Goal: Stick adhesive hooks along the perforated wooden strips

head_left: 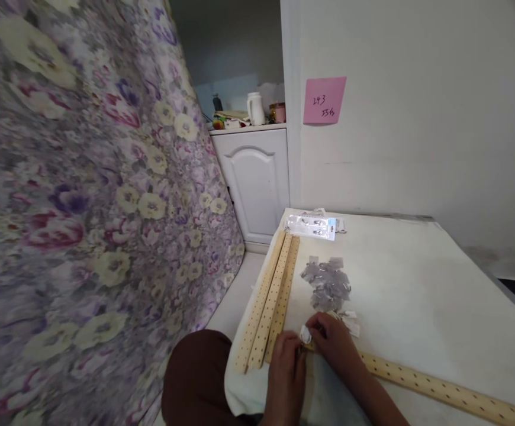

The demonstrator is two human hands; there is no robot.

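Observation:
At the table's near edge, my left hand has its fingers curled together by the end of a perforated wooden strip; what they pinch is hidden. My right hand lies over that same strip, its thumb and fingers closed on a small white tag between the two hands. The strip runs from under my hands to the lower right. Just beyond my right hand are some white tags. Farther back lies a pile of small grey, clear-looking packets.
Perforated wooden strips lie side by side along the table's left edge. A clear blister pack rests at the far end of the white-covered table. A floral curtain hangs on the left; a white cabinet stands behind.

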